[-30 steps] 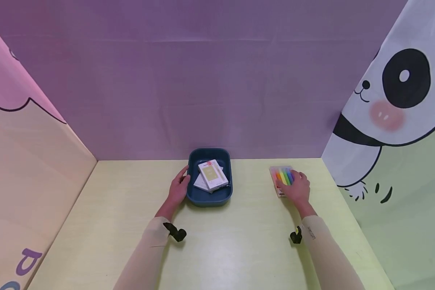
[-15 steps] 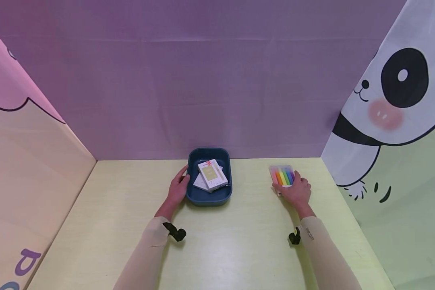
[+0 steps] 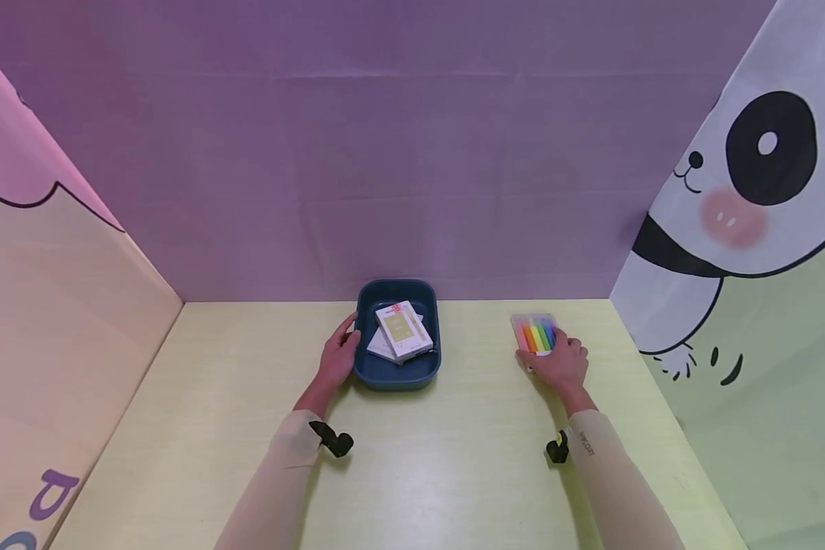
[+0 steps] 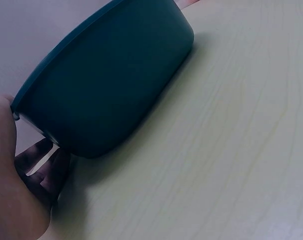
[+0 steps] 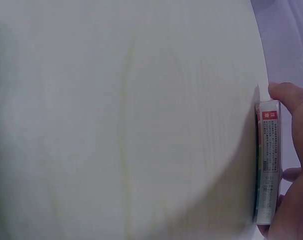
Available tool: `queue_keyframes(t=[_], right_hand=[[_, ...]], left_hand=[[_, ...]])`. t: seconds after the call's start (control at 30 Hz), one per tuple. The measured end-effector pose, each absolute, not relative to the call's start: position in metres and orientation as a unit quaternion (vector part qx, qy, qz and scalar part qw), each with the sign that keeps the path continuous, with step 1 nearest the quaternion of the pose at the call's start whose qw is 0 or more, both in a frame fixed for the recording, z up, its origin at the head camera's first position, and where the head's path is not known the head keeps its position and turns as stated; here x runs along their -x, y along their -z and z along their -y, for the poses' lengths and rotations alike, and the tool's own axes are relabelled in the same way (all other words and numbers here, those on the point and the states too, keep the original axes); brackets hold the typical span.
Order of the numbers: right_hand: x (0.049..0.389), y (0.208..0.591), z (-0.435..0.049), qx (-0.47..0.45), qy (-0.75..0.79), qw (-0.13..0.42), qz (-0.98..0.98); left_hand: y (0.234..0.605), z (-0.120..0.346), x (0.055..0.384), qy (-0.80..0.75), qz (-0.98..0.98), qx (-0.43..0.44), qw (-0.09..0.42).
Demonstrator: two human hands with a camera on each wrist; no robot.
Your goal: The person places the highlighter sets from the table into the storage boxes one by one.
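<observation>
A dark blue plastic basin (image 3: 397, 380) stands near the back of the table, with two white boxes (image 3: 412, 345) stacked crosswise inside. My left hand (image 3: 337, 357) holds its left side, thumb at the rim; in the left wrist view the fingers (image 4: 56, 167) reach low against the wall. To the right lies a flat clear pack of rainbow-coloured sticks (image 3: 536, 334). My right hand (image 3: 562, 363) grips this pack across its near part, thumb at the left edge and fingers at the right. The right wrist view shows the pack's printed end (image 5: 269, 165), edge-on beside the hand.
The pale wooden table (image 3: 447, 466) meets a purple backdrop (image 3: 412, 153) right behind the basin. Printed side panels (image 3: 729, 321) close in the left and right. A black wrist camera mount (image 3: 333, 441) sticks out from each sleeve.
My right thumb has slid from over the pack's face to its lower left edge, uncovering more of the coloured sticks. My left hand and the basin have stayed put.
</observation>
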State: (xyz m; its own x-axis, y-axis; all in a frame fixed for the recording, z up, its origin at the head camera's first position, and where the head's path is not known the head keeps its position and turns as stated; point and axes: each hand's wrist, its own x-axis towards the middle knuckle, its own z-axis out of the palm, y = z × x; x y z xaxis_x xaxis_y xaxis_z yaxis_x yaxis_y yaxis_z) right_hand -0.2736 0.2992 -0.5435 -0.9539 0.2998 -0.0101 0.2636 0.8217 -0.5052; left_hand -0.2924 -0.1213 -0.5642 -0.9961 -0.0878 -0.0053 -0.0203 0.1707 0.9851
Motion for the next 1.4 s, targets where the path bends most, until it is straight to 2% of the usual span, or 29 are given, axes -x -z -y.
queue_keyframes(t=[0.57,1.4], right_hand=[[0.276,0.548,-0.296,0.152,-0.274,0.049,0.948],[0.281,0.524,-0.275,0.131,-0.277,0.097,0.947]], left_hand=[[0.565,0.120,0.292,0.645,0.763,-0.034,0.029],[0.560,0.120,0.290,0.652,0.757,-0.032,0.030]])
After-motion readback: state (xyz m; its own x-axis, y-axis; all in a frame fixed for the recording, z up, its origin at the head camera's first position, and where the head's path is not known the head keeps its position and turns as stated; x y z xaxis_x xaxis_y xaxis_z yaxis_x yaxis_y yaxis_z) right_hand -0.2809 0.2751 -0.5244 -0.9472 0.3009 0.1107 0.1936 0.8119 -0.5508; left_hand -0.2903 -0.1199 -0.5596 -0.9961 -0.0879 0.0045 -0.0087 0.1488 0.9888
